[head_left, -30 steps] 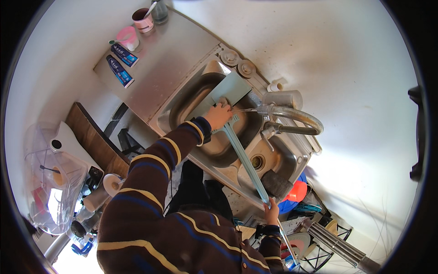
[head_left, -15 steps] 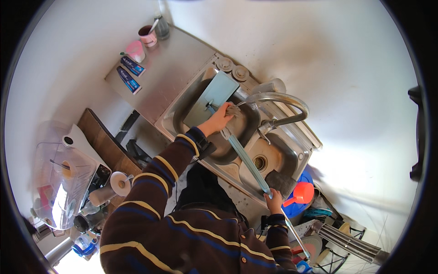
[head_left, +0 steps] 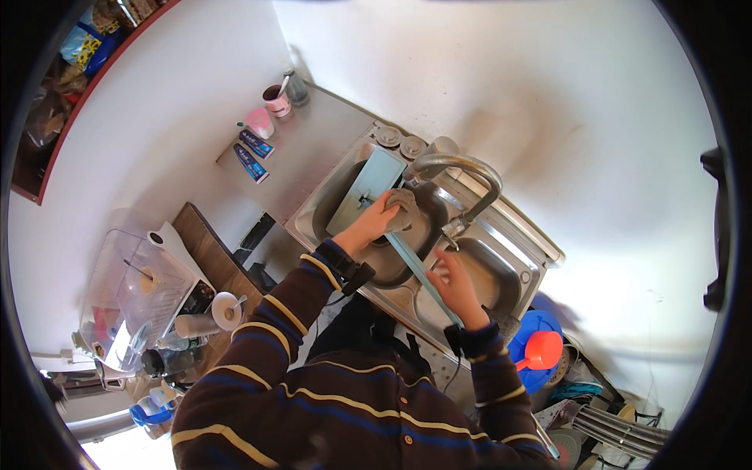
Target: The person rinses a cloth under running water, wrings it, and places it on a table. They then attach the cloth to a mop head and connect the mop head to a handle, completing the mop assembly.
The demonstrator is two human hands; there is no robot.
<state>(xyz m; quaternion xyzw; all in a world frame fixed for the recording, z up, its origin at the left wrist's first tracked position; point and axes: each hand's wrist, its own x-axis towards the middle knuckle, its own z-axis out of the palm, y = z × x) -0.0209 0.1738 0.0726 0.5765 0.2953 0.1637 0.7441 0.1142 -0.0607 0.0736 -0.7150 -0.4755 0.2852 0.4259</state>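
A flat mop with a light-blue rectangular head (head_left: 377, 174) lies tilted in the left sink basin. Its long light-blue pole (head_left: 409, 257) runs across the sink towards my right forearm. A wet grey-brown cloth (head_left: 403, 210) is bunched in my left hand (head_left: 371, 223), closed on it above the pole. My right hand (head_left: 456, 288) is raised over the pole, fingers apart and holding nothing visible. One fingertip is close to the lever of the curved metal tap (head_left: 474, 176); I cannot tell whether they touch. The pole's lower part is hidden behind my right arm.
Two toothpaste tubes (head_left: 251, 163), a pink cup (head_left: 260, 123) and a mug (head_left: 276, 102) stand on the steel counter (head_left: 313, 137). A red-orange scoop (head_left: 540, 351) rests over a blue basin (head_left: 536, 321) at right. Left, a clear plastic box (head_left: 129, 290) sits by a wooden edge.
My right hand has let go of the pole and moved up towards the tap lever. My left hand stays by the mop head, with more of the cloth showing. The view has shifted.
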